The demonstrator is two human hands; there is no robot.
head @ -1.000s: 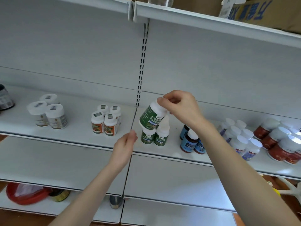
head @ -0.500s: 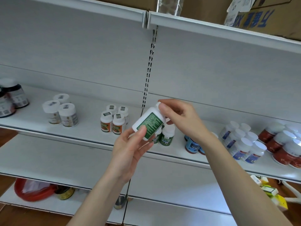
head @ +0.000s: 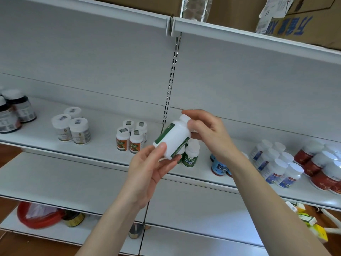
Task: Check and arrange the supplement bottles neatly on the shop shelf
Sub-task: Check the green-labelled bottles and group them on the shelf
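Observation:
A white bottle with a green label point(head: 174, 137) is held tilted in front of the shelf point(head: 103, 145), its bare white back turned to me. My right hand point(head: 208, 133) grips its cap end from above. My left hand point(head: 155, 169) holds its bottom end, thumb on the side and fingers underneath. Behind it, more green-label bottles point(head: 191, 155) stand on the shelf, partly hidden by the held bottle and my hands.
On the same shelf stand orange-label bottles point(head: 129, 139), white-capped jars point(head: 73, 126), dark bottles point(head: 13, 111) at far left, blue-label bottles point(head: 219, 166), white bottles point(head: 276, 163) and red ones point(head: 321, 167) at right. Cardboard boxes point(head: 295, 19) sit on top.
The bottle came off the shelf group toward me. My left hand rose and took its bottom end. The bottle has since turned, so its label now faces away.

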